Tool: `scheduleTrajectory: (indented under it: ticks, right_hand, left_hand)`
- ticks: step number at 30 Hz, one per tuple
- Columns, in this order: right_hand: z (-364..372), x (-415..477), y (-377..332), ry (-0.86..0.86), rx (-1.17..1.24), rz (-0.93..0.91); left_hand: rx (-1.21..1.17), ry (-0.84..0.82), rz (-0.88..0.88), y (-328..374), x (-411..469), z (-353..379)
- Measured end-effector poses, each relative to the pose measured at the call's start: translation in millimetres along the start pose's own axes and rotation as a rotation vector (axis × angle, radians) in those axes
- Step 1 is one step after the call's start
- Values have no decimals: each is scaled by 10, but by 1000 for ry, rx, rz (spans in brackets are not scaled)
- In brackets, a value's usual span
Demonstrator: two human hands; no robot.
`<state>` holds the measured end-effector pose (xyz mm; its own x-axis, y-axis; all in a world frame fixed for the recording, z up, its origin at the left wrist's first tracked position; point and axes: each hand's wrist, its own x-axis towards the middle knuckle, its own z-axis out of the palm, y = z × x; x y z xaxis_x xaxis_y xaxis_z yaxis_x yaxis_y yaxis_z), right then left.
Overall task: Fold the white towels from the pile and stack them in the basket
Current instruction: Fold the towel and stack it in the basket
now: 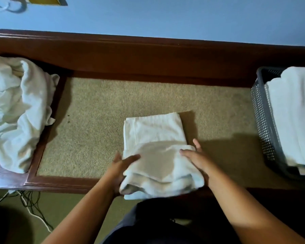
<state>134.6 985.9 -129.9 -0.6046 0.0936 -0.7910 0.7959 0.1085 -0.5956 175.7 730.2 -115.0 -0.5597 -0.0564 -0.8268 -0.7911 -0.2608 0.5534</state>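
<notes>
White towel (155, 136): on the table's (60, 184) near edge, thick near flap lifted over the flat far half.
Left hand (121, 170): grips the flap's left end, thumb on top.
Right hand (198, 160): fingers clasp the right end.
Done: folded towels (298, 111) fill the grey basket (263, 120), right.
Left: this fold, its stacking, and the crumpled pile (16, 111).

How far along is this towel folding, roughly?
Done: a stack of folded towels already sits in the grey basket on the right. In hand: the left hand and right hand hold a partly folded towel in the middle, its near end lifted. Left: that towel is not yet in the basket, and a crumpled pile waits on the left.
</notes>
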Motion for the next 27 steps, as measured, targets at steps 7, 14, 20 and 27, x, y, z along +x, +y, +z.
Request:
scheduleTrajectory:
  ticks: [7, 14, 20, 27]
  right_hand:
    - [210, 638, -866, 21, 334, -84]
    - [246, 729, -286, 316, -335, -90]
    - [55, 223, 425, 242, -326, 33]
    - [-94, -23, 525, 141, -312, 45]
  left_hand:
    - [-226, 33, 120, 950, 701, 90]
    - [601, 250, 146, 359, 1024, -62]
    - [661, 234, 100, -413, 589, -254]
    - [583, 102, 69, -676, 348, -345]
